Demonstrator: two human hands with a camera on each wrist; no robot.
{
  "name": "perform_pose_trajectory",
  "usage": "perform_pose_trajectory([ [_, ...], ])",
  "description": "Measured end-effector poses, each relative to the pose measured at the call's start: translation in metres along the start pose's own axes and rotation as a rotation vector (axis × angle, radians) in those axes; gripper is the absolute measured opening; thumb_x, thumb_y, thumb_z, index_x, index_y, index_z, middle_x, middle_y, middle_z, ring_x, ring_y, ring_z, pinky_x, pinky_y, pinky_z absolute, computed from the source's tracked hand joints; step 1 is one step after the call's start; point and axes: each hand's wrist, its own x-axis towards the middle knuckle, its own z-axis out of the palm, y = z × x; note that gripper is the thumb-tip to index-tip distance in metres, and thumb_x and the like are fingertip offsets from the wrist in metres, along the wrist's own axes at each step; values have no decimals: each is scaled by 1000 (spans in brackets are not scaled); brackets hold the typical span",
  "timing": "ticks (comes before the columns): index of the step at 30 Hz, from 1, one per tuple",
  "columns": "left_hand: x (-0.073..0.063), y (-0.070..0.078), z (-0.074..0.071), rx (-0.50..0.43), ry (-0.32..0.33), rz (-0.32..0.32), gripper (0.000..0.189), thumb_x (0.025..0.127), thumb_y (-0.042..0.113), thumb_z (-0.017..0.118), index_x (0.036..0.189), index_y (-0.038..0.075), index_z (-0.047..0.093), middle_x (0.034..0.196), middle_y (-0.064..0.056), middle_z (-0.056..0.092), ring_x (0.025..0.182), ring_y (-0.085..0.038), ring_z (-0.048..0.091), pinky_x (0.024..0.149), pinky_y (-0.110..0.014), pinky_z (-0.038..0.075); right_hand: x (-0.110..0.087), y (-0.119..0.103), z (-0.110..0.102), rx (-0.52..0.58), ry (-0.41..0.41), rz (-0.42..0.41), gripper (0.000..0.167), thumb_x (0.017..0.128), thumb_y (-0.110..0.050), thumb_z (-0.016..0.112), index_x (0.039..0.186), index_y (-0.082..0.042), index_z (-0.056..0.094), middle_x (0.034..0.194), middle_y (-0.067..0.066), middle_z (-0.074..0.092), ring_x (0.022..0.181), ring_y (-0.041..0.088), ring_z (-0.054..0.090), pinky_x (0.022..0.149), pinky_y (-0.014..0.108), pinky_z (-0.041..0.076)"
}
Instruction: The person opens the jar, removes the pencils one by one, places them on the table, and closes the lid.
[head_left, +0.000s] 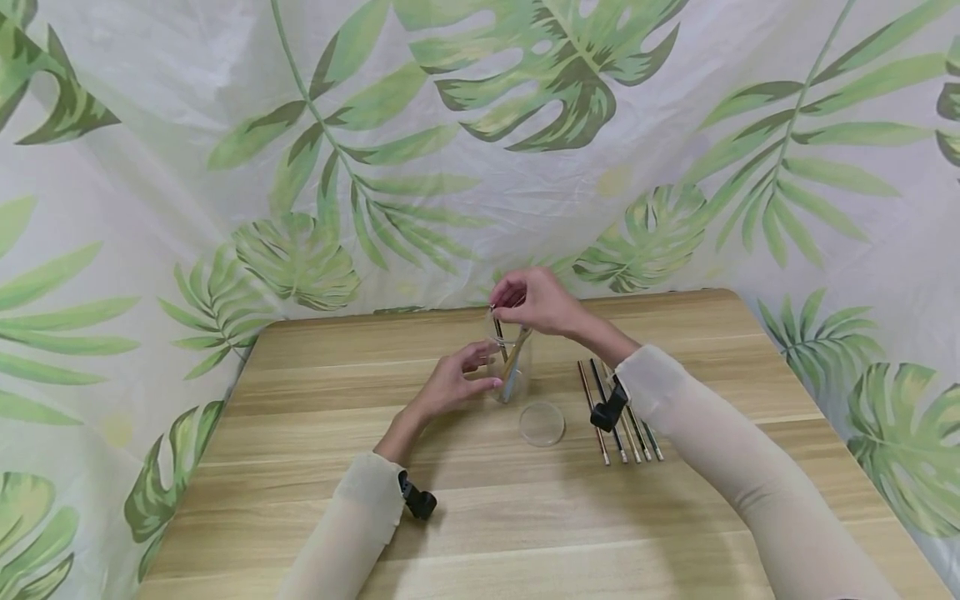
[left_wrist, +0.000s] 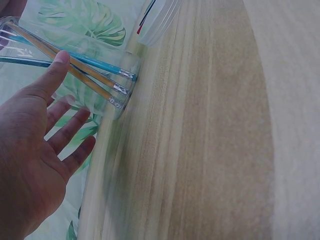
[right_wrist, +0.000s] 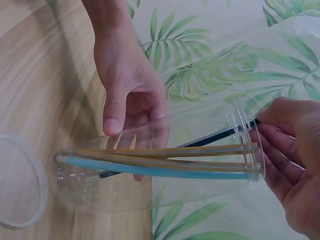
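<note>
A clear plastic jar (head_left: 523,385) stands upright near the back of the table. Inside it lean two tan pencils (right_wrist: 200,150), a light blue pencil (right_wrist: 200,173) and a dark pencil (right_wrist: 212,136). My right hand (head_left: 542,302) is at the jar's mouth, thumb and fingers pinching the top end of the dark pencil. On the jar's left side is my left hand (head_left: 453,379), its thumb on the near side and its spread fingers behind; whether they touch the wall I cannot tell. In the left wrist view, metal ferrules (left_wrist: 120,89) show at the jar's bottom.
A round clear lid (head_left: 542,424) lies flat on the table in front of the jar. Several pencils (head_left: 602,442) lie side by side to the right, partly under my right forearm. Behind the wooden table (head_left: 322,433) hangs a leaf-patterned cloth (head_left: 420,217).
</note>
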Motion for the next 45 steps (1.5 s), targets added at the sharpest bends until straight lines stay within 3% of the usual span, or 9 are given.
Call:
perform_pose_trajectory([
  [9,1,1,0,1,-4,-3,65,93,11,84,149,0,54,148,-25,60,132,-39,64,116,-52,50,-5,0,-6,124,139,-29,12,91,0,80,102,1,76,92,14,78,78,23,75,68,21,60],
  [20,-1,0,0,24,-1,-27,65,92,13,85,149,2,55,149,-17,62,132,-36,64,116,-50,50,-9,1,-13,308,222,-43,17,92,5,77,107,11,72,99,24,77,82,11,76,75,24,65],
  [30,-1,3,0,32,-2,-62,64,93,15,84,149,7,56,151,-13,61,134,-33,63,116,-50,50,-11,1,-22,358,289,-68,15,93,6,74,106,13,72,95,24,77,79,13,76,76,30,67],
  [33,-2,3,0,33,-2,-56,64,93,16,84,149,7,56,151,-13,61,134,-34,63,115,-52,50,-11,1,-24,395,304,-60,15,93,8,74,106,14,71,94,23,78,78,15,76,76,32,67],
  [40,-2,4,0,41,-2,-48,66,92,16,85,150,7,56,151,-14,61,134,-34,63,116,-50,50,-11,1,-30,487,339,-41,16,93,9,74,107,15,69,88,5,79,77,16,76,77,31,67],
  [45,-2,3,0,41,-2,-53,66,92,17,85,150,7,56,151,-13,61,134,-33,63,117,-47,50,-12,0,-33,548,357,-42,17,93,10,74,107,17,68,87,4,78,76,15,75,75,28,66],
])
